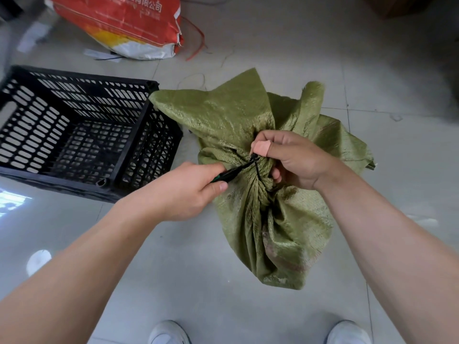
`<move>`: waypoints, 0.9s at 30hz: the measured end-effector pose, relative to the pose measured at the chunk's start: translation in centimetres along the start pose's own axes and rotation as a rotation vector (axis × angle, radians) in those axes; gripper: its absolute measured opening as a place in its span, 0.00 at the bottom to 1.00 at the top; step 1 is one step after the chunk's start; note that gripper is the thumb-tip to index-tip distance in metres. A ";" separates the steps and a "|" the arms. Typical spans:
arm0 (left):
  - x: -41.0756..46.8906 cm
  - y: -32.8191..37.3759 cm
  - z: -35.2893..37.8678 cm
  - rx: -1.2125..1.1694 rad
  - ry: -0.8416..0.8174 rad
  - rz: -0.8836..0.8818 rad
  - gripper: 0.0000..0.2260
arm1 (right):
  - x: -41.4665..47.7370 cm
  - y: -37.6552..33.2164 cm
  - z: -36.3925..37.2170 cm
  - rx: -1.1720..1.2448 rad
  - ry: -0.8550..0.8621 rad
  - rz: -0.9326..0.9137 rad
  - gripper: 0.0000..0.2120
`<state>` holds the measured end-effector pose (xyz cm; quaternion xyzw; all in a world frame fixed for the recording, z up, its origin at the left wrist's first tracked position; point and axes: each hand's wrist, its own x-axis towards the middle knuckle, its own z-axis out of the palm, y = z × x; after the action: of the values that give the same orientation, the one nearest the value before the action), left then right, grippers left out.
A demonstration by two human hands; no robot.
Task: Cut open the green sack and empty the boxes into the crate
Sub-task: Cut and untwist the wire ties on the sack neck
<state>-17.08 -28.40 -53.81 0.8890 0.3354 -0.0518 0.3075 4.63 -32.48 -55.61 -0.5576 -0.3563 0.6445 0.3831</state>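
A green woven sack point(278, 227) stands on the tiled floor, its neck bunched and tied with a black tie point(257, 167). My right hand point(295, 160) grips the gathered neck, a pink plaster on its thumb. My left hand point(188, 192) holds a cutting tool point(231, 173) with a green and black handle, its tip touching the black tie. The black plastic crate point(82, 135) sits to the left of the sack with nothing inside. The boxes are hidden inside the sack.
A red, yellow and white sack point(129, 26) lies at the back left, with loose red string point(196, 43) beside it. My two white shoes point(171, 333) show at the bottom edge. Paper scraps lie on the floor at the far left.
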 end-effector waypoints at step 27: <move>1.0 2.1 1.2 -0.581 0.050 -0.202 0.10 | 0.8 3.0 4.0 0.646 0.244 0.104 0.13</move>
<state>-14.88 -29.74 -54.03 0.7271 0.4301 0.0377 0.5337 0.28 -33.27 -58.10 -0.4980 -0.0567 0.6711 0.5463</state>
